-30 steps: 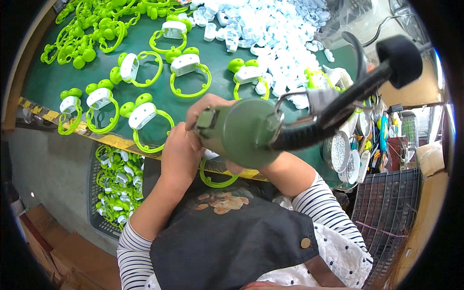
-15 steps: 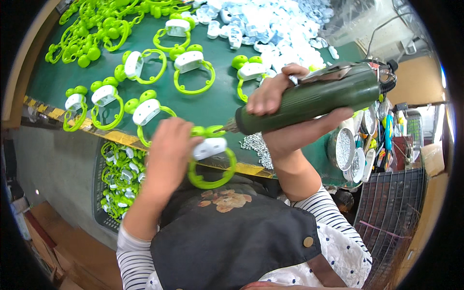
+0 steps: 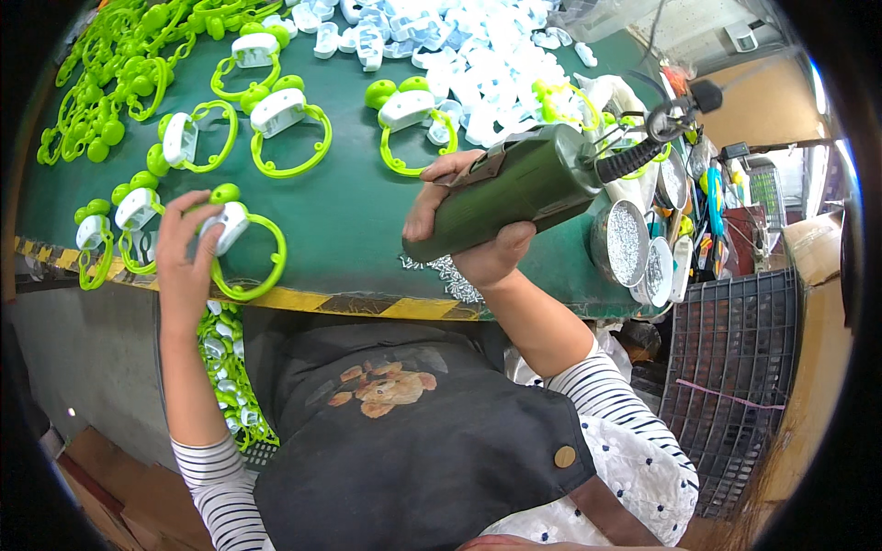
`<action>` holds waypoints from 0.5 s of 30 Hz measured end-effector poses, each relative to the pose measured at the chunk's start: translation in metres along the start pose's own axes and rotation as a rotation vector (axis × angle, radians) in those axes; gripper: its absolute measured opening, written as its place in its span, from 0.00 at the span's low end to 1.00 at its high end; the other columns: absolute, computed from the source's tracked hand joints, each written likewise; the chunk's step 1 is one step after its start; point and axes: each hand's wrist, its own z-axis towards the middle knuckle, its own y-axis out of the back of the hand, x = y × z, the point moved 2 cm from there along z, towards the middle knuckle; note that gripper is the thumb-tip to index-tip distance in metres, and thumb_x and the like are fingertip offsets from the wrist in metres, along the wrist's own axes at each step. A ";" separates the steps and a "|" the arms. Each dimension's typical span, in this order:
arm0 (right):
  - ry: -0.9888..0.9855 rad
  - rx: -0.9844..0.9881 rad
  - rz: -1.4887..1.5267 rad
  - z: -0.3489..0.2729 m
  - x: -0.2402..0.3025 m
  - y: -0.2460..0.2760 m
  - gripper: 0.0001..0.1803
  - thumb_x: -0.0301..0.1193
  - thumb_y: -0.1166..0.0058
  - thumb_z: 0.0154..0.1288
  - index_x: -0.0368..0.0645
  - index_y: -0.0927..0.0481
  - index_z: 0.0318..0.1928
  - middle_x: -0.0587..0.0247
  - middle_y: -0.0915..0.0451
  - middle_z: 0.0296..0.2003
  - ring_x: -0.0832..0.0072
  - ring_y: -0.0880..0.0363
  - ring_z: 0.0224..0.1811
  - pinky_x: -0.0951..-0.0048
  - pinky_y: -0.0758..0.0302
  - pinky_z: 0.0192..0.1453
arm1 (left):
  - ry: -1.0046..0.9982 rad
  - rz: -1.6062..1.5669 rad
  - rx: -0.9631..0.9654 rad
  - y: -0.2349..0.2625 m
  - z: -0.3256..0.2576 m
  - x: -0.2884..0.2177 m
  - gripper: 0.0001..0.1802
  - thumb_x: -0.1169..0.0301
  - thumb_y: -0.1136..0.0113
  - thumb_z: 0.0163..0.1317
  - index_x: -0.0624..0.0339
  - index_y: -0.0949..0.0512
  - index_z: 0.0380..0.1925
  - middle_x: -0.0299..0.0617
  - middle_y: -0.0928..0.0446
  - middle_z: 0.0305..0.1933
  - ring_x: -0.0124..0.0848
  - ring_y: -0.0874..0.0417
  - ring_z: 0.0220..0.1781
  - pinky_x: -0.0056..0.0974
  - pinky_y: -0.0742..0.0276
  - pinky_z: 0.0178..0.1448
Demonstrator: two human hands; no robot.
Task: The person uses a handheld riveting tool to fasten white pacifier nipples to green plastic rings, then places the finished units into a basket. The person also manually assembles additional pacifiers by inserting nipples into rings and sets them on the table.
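Note:
My left hand (image 3: 186, 243) is at the table's left front, thumb and fingers closed around the white block of a lime-green ring piece (image 3: 250, 294). One green ball of that piece shows above the fingers. In my right hand (image 3: 491, 255) is a dark green electric screwdriver (image 3: 514, 188), fingers over its top and thumb along its near side. A black cord leaves its back end at the upper right; its bit is not visible. Below the tool lies a heap of small silver screws (image 3: 450, 278). Similar ring pieces (image 3: 289, 142) lie around, two of them (image 3: 138, 209) just left of my left hand.
Piles of green rings (image 3: 110, 87) and white shells (image 3: 478, 69) cover the far side of the green table (image 3: 358, 220). Bowls of screws (image 3: 625, 243) stand at the right edge. A basket of ring pieces (image 3: 230, 376) sits below the striped front edge. A black grid crate (image 3: 730, 367) is right.
The ring piece held under the screwdriver has left my left hand, which has moved left onto another piece. The screwdriver's back end has swung toward the far side. The view has shifted right.

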 end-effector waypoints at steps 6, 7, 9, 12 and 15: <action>-0.051 0.042 0.015 -0.005 0.001 0.005 0.58 0.79 0.54 0.51 0.29 0.32 0.52 0.55 0.23 0.23 0.69 0.21 0.25 0.70 0.22 0.32 | -0.045 -0.299 0.104 -0.071 -0.026 -0.053 0.13 0.75 0.34 0.55 0.60 0.18 0.42 0.48 0.24 0.52 0.44 0.24 0.55 0.43 0.29 0.60; -0.057 0.081 0.007 -0.005 0.006 0.005 0.58 0.79 0.56 0.51 0.29 0.32 0.52 0.55 0.23 0.23 0.69 0.22 0.25 0.69 0.22 0.33 | -0.036 -0.335 0.112 -0.079 -0.026 -0.061 0.13 0.75 0.33 0.54 0.60 0.18 0.41 0.48 0.24 0.52 0.44 0.24 0.55 0.43 0.30 0.61; 0.006 0.050 0.046 -0.001 0.016 0.005 0.60 0.82 0.60 0.49 0.30 0.32 0.52 0.56 0.24 0.23 0.69 0.23 0.25 0.68 0.22 0.32 | -0.036 -0.377 0.121 -0.088 -0.024 -0.069 0.14 0.75 0.31 0.52 0.59 0.18 0.40 0.48 0.24 0.52 0.46 0.24 0.54 0.45 0.29 0.60; 0.156 0.001 0.158 0.008 0.029 0.003 0.63 0.85 0.66 0.46 0.32 0.32 0.53 0.58 0.26 0.22 0.69 0.25 0.24 0.66 0.23 0.32 | -0.163 -0.177 0.070 -0.082 -0.017 -0.080 0.15 0.75 0.30 0.50 0.57 0.17 0.41 0.45 0.24 0.51 0.45 0.24 0.53 0.46 0.30 0.59; 0.269 -0.027 0.254 0.016 0.041 -0.003 0.64 0.86 0.70 0.45 0.33 0.32 0.54 0.60 0.26 0.22 0.70 0.26 0.23 0.65 0.23 0.31 | -0.291 -0.079 0.064 -0.078 -0.010 -0.094 0.16 0.72 0.27 0.47 0.54 0.17 0.39 0.39 0.22 0.45 0.42 0.24 0.52 0.48 0.33 0.60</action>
